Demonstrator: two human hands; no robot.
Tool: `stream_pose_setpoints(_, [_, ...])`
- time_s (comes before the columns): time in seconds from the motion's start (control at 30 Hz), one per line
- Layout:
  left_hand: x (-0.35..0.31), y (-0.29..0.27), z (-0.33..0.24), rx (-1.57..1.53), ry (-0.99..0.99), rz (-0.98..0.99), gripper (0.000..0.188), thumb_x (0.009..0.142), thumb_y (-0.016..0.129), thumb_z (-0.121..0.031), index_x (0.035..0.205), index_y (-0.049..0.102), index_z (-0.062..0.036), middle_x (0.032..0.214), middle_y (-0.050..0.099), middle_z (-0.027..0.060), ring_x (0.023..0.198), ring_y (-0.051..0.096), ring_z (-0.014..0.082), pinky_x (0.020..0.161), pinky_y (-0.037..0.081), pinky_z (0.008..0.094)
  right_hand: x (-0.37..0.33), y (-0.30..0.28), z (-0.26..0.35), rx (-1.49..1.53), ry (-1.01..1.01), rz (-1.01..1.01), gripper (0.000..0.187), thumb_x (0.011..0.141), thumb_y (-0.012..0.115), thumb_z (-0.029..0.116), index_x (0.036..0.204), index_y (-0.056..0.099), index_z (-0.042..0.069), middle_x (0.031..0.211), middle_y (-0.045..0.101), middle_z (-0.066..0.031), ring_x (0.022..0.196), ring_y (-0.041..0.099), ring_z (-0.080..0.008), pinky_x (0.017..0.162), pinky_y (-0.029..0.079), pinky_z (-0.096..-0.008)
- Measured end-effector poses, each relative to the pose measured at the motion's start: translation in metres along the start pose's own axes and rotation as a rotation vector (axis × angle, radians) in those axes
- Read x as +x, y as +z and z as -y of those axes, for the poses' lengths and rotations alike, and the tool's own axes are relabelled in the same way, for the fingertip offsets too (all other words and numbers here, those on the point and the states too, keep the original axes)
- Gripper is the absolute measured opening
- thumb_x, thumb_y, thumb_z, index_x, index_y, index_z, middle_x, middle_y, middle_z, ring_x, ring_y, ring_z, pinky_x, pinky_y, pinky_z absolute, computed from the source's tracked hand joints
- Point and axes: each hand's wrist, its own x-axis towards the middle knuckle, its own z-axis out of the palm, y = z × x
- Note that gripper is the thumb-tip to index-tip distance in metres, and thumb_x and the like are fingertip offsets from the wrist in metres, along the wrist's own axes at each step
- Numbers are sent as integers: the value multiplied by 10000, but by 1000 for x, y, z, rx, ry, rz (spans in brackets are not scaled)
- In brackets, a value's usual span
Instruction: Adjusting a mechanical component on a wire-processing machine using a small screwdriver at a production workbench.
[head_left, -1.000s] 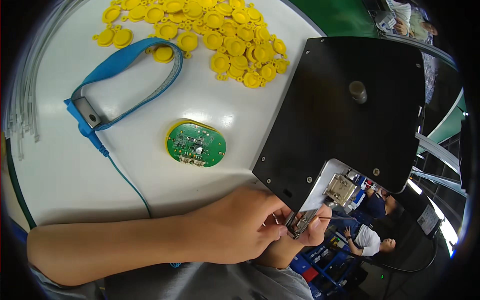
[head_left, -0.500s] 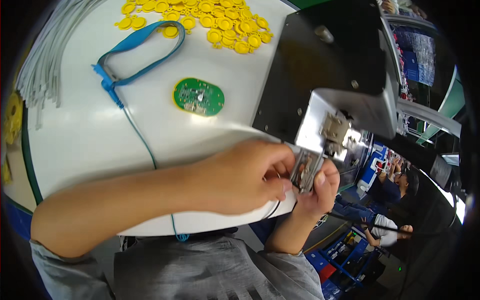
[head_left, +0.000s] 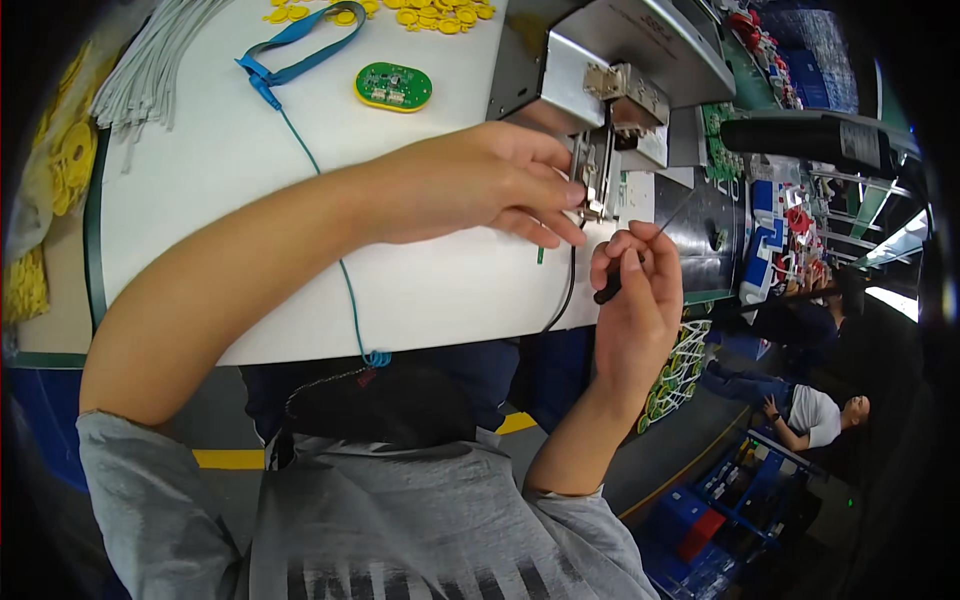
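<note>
My left hand reaches across the white table to a small metal fixture on the front of a silver and black machine. Its fingers are spread, and one fingertip rests against the fixture's near edge; the far fingers are partly hidden behind it. Just right of and below the fixture, my right hand is closed around a screwdriver with a black handle. Its thin metal shaft points up and right, apart from the fixture. An oval green circuit board with a yellow rim lies beyond my left forearm.
A blue wrist strap with a teal cord lies on the table. Yellow plastic discs are scattered at the back, and grey cable ties bunch at left. A black cable hangs below the fixture. Other people stand at far right.
My right hand has left the fixture, moved down and now shows the screwdriver. My left fingers have spread. The view has shifted, bringing more of the machine into sight.
</note>
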Motion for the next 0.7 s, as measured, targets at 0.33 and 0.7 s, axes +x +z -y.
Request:
stream_pose_setpoints(0.33, [15, 38, 6, 164, -86, -158, 356, 981, 595, -347, 1087, 614, -8, 1060, 678, 110, 961, 698, 144, 811, 562, 206, -75, -3, 1, -121, 42, -209, 243, 945, 588, 0, 1165, 487, -18, 800, 609, -17, 651, 507, -19, 559, 388, -154])
stream_pose_setpoints(0.7, [45, 53, 7, 18, -109, -234, 328, 972, 588, -245, 1131, 606, 42, 1094, 667, 271, 1002, 699, 262, 886, 576, 300, -80, -36, -13, -314, -113, -170, 182, 934, 592, 17, 1092, 616, -71, 760, 645, -53, 623, 560, -70, 573, 446, -204])
